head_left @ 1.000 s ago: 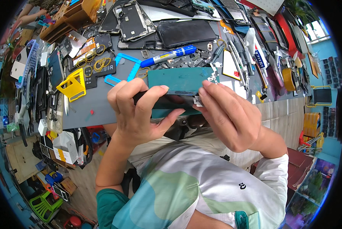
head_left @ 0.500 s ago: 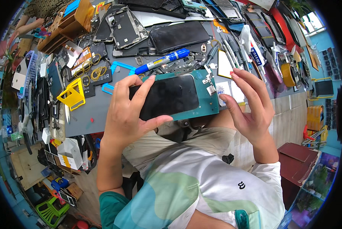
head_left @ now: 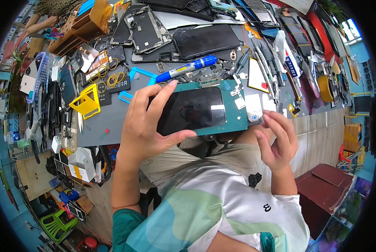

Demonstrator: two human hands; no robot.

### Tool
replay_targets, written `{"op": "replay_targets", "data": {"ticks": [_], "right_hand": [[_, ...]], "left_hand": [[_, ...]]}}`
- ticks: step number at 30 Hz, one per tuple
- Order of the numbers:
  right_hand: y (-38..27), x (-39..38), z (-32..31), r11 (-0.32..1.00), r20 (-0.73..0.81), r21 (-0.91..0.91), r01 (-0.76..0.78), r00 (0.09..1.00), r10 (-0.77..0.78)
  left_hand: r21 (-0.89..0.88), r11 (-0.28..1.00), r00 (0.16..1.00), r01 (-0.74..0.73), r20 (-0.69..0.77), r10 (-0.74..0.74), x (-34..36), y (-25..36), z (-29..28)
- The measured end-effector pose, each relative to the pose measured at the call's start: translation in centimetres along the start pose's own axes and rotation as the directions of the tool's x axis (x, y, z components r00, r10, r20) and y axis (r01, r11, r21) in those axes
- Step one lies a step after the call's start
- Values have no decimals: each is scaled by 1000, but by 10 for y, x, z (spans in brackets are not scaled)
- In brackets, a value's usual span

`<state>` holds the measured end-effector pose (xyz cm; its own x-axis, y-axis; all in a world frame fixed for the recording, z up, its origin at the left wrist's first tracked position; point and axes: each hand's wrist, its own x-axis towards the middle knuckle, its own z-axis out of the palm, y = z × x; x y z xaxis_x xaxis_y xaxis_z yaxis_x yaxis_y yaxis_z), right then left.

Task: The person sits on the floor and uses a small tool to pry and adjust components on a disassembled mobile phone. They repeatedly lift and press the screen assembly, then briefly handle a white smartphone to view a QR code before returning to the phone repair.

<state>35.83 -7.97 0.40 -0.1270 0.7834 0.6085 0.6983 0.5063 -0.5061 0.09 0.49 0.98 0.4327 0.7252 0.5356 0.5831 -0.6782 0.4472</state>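
My left hand (head_left: 141, 126) grips a black phone (head_left: 190, 111), screen up and glossy, with thumb along the lower edge and fingers over the upper left. The phone lies on a teal board (head_left: 234, 122) at the table's front edge, with small white pieces (head_left: 239, 102) near its right end. My right hand (head_left: 278, 140) is raised just right of the board, fingers curled loosely apart, holding nothing. A white card (head_left: 254, 107) is beside the board, and a blue marker (head_left: 186, 68) lies beyond it.
The grey table (head_left: 91, 136) is crowded with phone housings (head_left: 148, 29), tools (head_left: 268, 71), rubber bands (head_left: 116, 79) and a yellow stand (head_left: 85, 102). A wooden organiser (head_left: 81, 29) stands back left. Another person's arm (head_left: 41, 23) shows at the top left. A maroon box (head_left: 322, 185) is below right.
The phone has gone from upright on edge to lying flat on the board, screen up. My right hand has released it and moved rightward and down, fingers apart.
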Motion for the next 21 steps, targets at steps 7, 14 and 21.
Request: {"op": "replay_targets", "data": {"ticks": [7,14,21], "right_hand": [[12,-33,2,992,-35,57,-114,993,116],[28,-18,-14,997,-86,-3,-80,993,79],[54,1,-16,993,-227,-61,-104,970,88]], "left_hand": [[-13,999,999,32,27,-32,0,1,-1],[-20,998,997,64,50,-63,4,4,-3],[-2,996,995,90,40,-90,2,6,-4]]}}
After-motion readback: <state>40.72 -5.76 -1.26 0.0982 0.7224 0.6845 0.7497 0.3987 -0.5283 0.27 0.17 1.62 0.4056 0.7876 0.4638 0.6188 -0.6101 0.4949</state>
